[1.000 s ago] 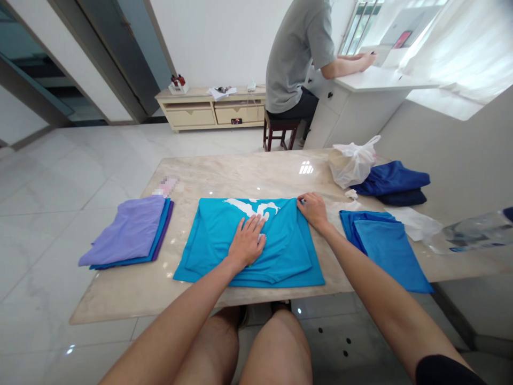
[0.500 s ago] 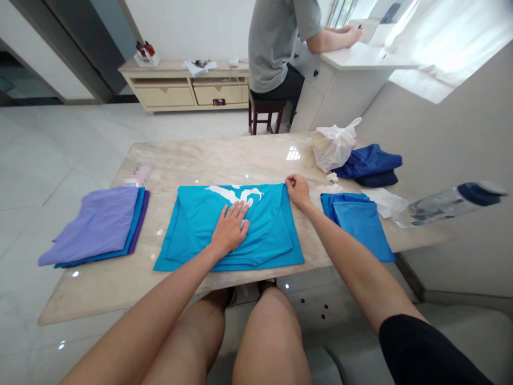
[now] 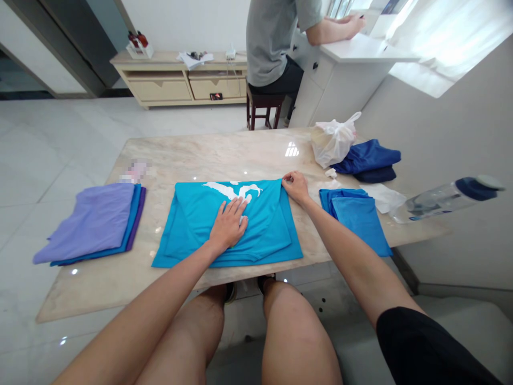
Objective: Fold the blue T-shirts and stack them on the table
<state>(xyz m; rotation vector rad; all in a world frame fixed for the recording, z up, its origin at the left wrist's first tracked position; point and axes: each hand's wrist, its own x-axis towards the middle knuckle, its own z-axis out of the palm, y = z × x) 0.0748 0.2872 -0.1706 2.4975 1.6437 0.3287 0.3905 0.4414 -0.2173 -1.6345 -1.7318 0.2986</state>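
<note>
In mid-frame, left hand (image 3: 228, 227) is lying flat on turquoise cloth (image 3: 262, 232), right hand (image 3: 296, 187) pinching its corner, blue cloth (image 3: 357, 219) sitting frame right!

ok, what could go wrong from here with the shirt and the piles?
Lilac pile juts past the table's left edge; a bump might tip it off.
Right forearm runs close by the blue pile, so it could drag it.
Left hand lies on the shirt and right hand seems to pinch its far corner: a tug could crease it.
</note>
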